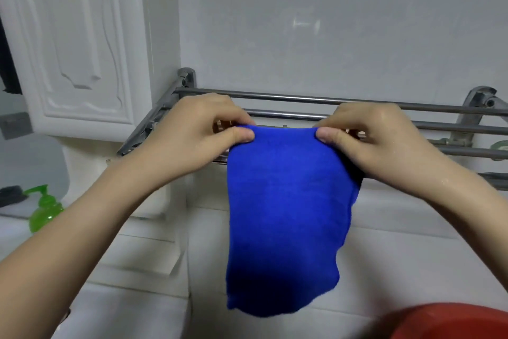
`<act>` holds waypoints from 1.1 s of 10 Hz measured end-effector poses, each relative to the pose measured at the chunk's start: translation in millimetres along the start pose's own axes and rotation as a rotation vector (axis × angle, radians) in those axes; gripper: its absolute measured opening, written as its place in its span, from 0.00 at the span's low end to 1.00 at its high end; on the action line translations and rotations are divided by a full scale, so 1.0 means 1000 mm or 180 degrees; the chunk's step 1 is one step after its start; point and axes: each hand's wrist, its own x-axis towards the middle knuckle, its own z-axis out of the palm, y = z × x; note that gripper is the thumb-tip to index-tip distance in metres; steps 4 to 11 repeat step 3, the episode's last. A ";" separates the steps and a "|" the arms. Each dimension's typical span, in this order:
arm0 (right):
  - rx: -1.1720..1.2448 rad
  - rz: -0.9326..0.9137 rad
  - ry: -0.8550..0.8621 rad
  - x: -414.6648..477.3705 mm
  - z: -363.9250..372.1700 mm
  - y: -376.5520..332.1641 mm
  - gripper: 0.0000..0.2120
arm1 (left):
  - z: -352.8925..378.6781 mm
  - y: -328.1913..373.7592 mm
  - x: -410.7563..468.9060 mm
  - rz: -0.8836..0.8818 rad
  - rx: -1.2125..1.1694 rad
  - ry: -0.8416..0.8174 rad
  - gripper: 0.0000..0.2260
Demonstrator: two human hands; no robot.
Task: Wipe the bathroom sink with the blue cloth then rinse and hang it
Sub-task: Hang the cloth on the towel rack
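The blue cloth [286, 215] hangs down in front of a metal towel rack [302, 98] fixed to the white tiled wall. My left hand [200, 129] pinches the cloth's top left corner between thumb and fingers. My right hand [373, 140] pinches the top right corner, and its wrist is wet. The cloth's top edge is level with the rack's front bars; whether it lies over a bar is hidden behind the cloth and my hands. The sink is out of view.
A green soap pump bottle [45, 209] stands on a ledge at the left. A white cabinet door [79, 50] is at the upper left. A red rounded object [450, 322] fills the bottom right corner. White tiles lie below the rack.
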 end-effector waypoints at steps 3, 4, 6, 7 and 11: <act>0.0438 -0.0098 -0.0630 -0.018 0.001 -0.008 0.11 | 0.005 0.000 -0.014 -0.0206 -0.0199 -0.0481 0.10; 0.0438 -0.0098 -0.0630 -0.018 0.001 -0.008 0.11 | 0.005 0.000 -0.014 -0.0206 -0.0199 -0.0481 0.10; 0.0438 -0.0098 -0.0630 -0.018 0.001 -0.008 0.11 | 0.005 0.000 -0.014 -0.0206 -0.0199 -0.0481 0.10; 0.0438 -0.0098 -0.0630 -0.018 0.001 -0.008 0.11 | 0.005 0.000 -0.014 -0.0206 -0.0199 -0.0481 0.10; 0.0438 -0.0098 -0.0630 -0.018 0.001 -0.008 0.11 | 0.005 0.000 -0.014 -0.0206 -0.0199 -0.0481 0.10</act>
